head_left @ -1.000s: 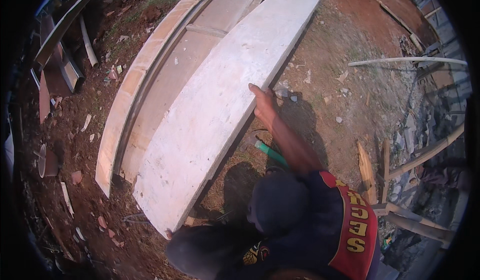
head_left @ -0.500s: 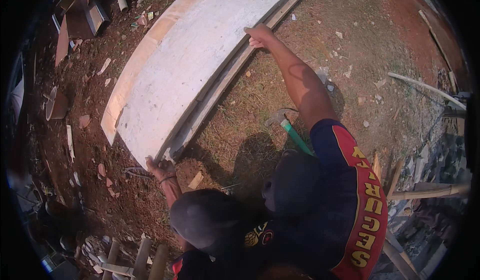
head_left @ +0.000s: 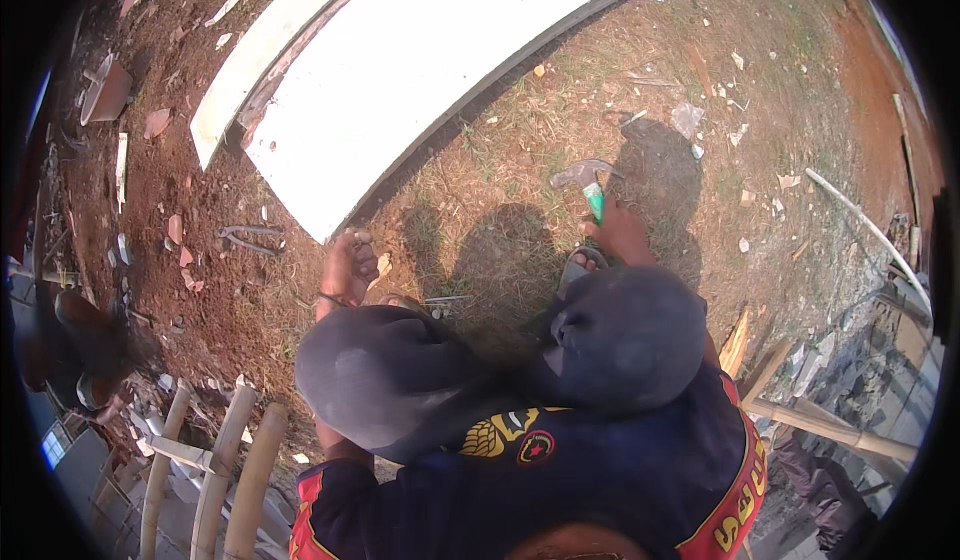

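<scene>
A long white board [head_left: 400, 70] lies on the ground ahead of me, its near corner pointing toward me. Just below that corner is my left hand [head_left: 350, 263], its fingers curled in; whether anything is inside them cannot be seen. My right hand [head_left: 620, 232] is closed around the green handle of a claw hammer [head_left: 594, 200]. The hammer's metal head lies over the dry grass beside my right foot [head_left: 580, 260]. Most of the handle is hidden by my hand and knee.
A second, narrower board [head_left: 225, 110] lies along the white board's left side. Pincers [head_left: 252, 238] rest on the soil to the left. Bamboo poles [head_left: 215, 460] stand at lower left, another pole [head_left: 835, 430] at lower right. A pale pipe [head_left: 865, 220] lies far right.
My right hand has left the board's edge and come back to take hold of the hammer. My left hand has come off the board's corner. The white board sits higher in view.
</scene>
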Tool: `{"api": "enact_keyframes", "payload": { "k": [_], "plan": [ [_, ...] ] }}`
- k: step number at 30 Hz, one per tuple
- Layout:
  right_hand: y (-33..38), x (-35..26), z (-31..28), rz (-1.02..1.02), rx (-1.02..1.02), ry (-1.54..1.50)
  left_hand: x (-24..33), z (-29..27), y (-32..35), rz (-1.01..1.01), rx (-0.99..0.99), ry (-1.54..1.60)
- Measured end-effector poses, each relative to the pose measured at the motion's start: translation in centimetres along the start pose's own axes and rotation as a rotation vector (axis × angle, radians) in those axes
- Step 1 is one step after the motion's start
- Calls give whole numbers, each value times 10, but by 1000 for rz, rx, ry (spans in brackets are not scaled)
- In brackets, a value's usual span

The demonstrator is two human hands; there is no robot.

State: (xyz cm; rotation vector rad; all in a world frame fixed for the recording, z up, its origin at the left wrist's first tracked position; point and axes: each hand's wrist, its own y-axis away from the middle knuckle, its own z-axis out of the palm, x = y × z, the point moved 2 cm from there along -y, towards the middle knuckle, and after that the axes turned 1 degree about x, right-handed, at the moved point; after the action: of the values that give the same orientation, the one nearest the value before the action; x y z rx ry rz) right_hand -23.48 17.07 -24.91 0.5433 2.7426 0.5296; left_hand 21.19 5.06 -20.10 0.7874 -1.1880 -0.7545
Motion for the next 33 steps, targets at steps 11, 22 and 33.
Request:
{"api": "enact_keyframes", "payload": {
  "k": [11,22,33],
  "plan": [
    [5,20,23,515,-679,-1528,89,134,-67,392,-325,20],
    [39,-7,28,303,-391,-1263,93,186,-120,856,-121,-474],
    [2,-78,-58,-220,-57,-736,83,192,-131,1262,105,-913]
  ]
}}
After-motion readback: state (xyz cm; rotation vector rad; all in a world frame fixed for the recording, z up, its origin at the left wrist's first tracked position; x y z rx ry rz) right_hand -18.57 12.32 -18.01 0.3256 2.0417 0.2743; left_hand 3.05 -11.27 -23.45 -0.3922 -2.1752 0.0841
